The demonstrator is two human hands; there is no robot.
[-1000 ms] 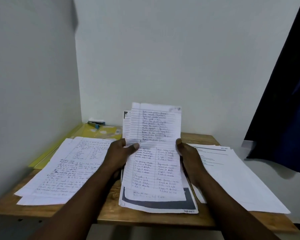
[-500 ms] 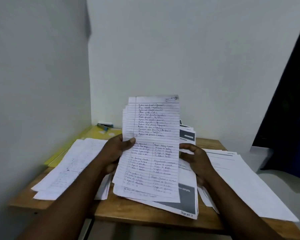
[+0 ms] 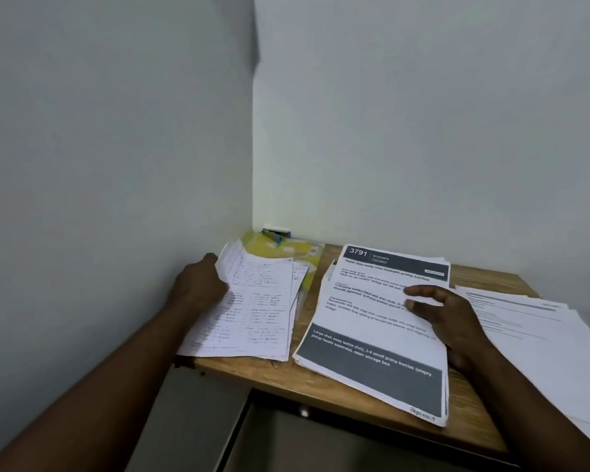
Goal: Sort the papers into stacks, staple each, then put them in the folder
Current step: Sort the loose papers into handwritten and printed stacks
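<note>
A stack of handwritten lined papers (image 3: 252, 311) lies at the table's left. My left hand (image 3: 200, 284) grips its far left edge, where the top sheets curl up around my fingers. In the middle lies a stack of printed papers (image 3: 365, 338) with dark bands and the number 3791 on top. My right hand (image 3: 447, 318) rests on that stack's right side with its fingers loosely stretched. A third stack of printed white papers (image 3: 528, 325) lies at the right. The yellow folder (image 3: 302, 255) lies in the back corner, partly under the handwritten stack, with a blue stapler (image 3: 275, 235) on it.
The wooden table (image 3: 321, 378) stands in a corner, with walls close on the left and behind. Its front edge is near me, with a drawer knob (image 3: 304, 411) below it. The right stack hangs over the table's right edge.
The handwritten sheets, held upright in both hands before, now lie on the left stack under my left hand. My right hand let go and came down on the printed stack. The view turned left.
</note>
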